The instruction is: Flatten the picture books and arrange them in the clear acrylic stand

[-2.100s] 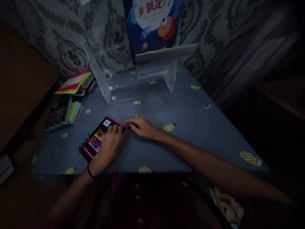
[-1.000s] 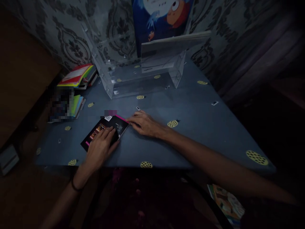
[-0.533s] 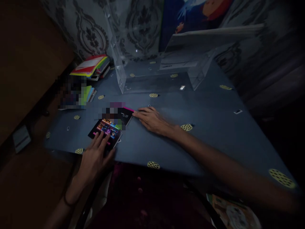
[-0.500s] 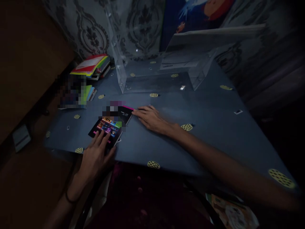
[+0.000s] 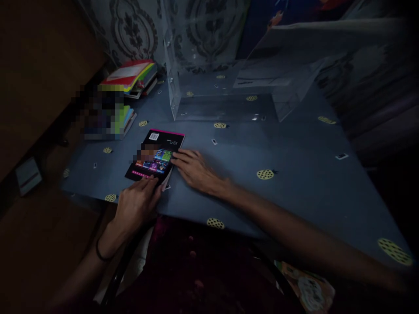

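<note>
A black book [image 5: 170,138] with a pink top edge, a barcode and small coloured pictures lies back cover up on the table. My left hand [image 5: 135,203] grips its near edge, fingertips on the cover and thumb by the lower right corner. A dark band circles that wrist. At the book's right edge rests my right hand [image 5: 194,172], fingers stretched toward the cover and fingertips touching it; its thumb is hidden. Page edges fan slightly at the book's lower right side. Part of the cover is blurred out.
The table [image 5: 294,192] has a blue-grey cloth with a pineapple print. Behind the book stands a clear plastic stand [image 5: 175,96] with a sheet [image 5: 294,48] on it. A stack of books and folders [image 5: 131,76] sits back left. Below right lies a printed bag [image 5: 307,288].
My right hand has slid from the book's upper right corner down to its right side. The left hand's fingers have drawn back from the cover to the near edge. The view has shifted slightly.
</note>
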`<state>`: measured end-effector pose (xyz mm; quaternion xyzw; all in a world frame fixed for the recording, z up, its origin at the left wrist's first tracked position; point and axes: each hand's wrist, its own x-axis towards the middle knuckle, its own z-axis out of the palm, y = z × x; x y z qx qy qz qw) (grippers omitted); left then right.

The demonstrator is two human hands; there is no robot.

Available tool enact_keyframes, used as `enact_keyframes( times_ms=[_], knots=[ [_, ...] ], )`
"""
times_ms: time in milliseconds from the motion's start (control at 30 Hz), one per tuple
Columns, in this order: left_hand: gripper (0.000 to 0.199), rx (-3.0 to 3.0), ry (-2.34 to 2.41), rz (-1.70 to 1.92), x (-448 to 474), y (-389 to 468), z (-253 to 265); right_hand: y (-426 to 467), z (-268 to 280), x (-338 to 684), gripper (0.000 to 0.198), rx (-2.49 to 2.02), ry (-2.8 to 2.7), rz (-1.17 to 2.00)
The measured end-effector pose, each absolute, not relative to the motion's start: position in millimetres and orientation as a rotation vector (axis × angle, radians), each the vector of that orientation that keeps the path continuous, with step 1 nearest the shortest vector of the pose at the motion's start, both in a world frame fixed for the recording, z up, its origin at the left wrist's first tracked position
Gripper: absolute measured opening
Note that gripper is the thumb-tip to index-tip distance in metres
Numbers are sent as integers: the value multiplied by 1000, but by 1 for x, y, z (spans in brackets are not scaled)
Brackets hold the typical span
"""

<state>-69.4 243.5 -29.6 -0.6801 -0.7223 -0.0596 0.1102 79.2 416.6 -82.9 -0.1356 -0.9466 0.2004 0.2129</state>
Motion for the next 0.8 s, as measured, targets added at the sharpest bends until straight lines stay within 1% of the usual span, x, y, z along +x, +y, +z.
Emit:
enact_keyframes(
  times_ms=[167, 333, 533, 600, 733, 800],
  knots=[
    [40, -2025, -2298, -290, -78, 248, -14, 407, -84, 82, 34, -140, -2560, 740],
    [40, -2047, -2277, -269, -74, 249, -13, 408, -85, 82, 35, -68, -2534, 810],
    [31, -1960, -2131, -179, -59, 239, -37, 409, -82, 83, 31, -22, -2607, 742],
    [32, -1961, -2098, -213, -57, 234, -42, 403, -81, 83, 31, -35, -2645, 706],
    [35, -2016, -2094, -322, -64, 225, -39, 377, -72, 85, 41, -167, -2763, 546],
    [35, -2061, -2105, -428, -75, 224, -36, 365, -67, 86, 41, -198, -2824, 453]
  ],
)
